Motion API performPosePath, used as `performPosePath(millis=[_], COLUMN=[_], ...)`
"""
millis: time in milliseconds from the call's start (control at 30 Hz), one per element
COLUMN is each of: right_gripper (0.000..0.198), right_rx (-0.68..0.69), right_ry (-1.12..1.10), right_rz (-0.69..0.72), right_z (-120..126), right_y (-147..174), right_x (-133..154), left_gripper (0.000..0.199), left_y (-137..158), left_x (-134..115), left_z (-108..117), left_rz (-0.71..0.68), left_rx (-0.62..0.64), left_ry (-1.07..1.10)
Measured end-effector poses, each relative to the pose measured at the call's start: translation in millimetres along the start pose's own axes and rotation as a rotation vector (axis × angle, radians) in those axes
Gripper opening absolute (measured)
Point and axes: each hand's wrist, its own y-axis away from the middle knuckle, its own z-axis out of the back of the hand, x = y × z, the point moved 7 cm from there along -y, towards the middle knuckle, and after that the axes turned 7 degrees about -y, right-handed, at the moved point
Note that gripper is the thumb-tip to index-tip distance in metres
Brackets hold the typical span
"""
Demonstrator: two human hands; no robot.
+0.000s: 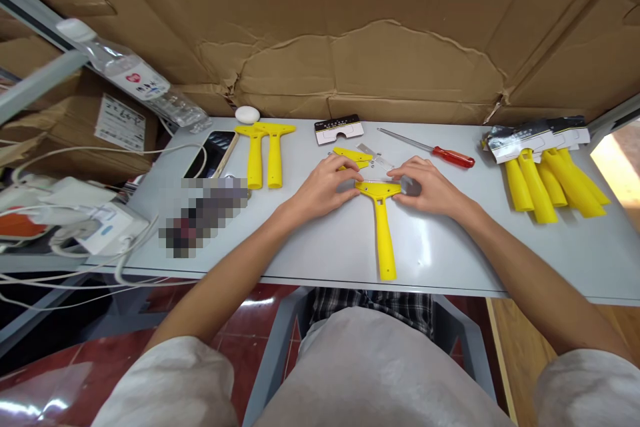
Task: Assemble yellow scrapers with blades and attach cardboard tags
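On my feed, both hands work at the head of a yellow scraper [382,220] lying flat on the grey table [310,240], its handle pointing back toward the body. My left hand [325,188] has its fingers curled onto the left end of the head; my right hand [431,188] presses the right end, fingers bent down over it. Neither lifts it.

Just behind the hands lie a loose yellow piece [353,156] and a thin metal blade [376,159]. A black-and-white packaging card [339,129] lies beyond; its print is too small to read. The red-handled screwdriver [434,149] lies to the right of it.

At far right lies a heap of carded scrapers [547,170], at left two bare scrapers [265,153] side by side, a phone [214,152] and a white egg-shaped object [247,114]. A water bottle [135,77] carries a red-and-white label that I cannot read. Creased cardboard [350,33] walls the back. White cables [70,213] crowd the left edge.
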Motion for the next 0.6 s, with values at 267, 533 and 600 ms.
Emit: performPosePath(millis=[267,533,600], right_gripper=[0.050,0.029,0.028], right_rx=[0.023,-0.198,-0.302], right_ry=[0.011,0.026,0.157], right_rz=[-0.001,0.037,-0.014], right_z=[1.2,26.5,39.0], right_y=[0.6,0.9,2.2], right_x=[2.8,6.3,1.3], left_gripper=[0.024,0.032,0.032], left_y=[8.2,51.5,60.7], left_x=[-16.8,-60.8,-61.7], left_z=[14.9,-1.7,-5.6], left_rz=[0.223,0.465,0.502], left_rx=[0.009,0.091,0.060], left_ry=[-0.032,0.071,0.062])
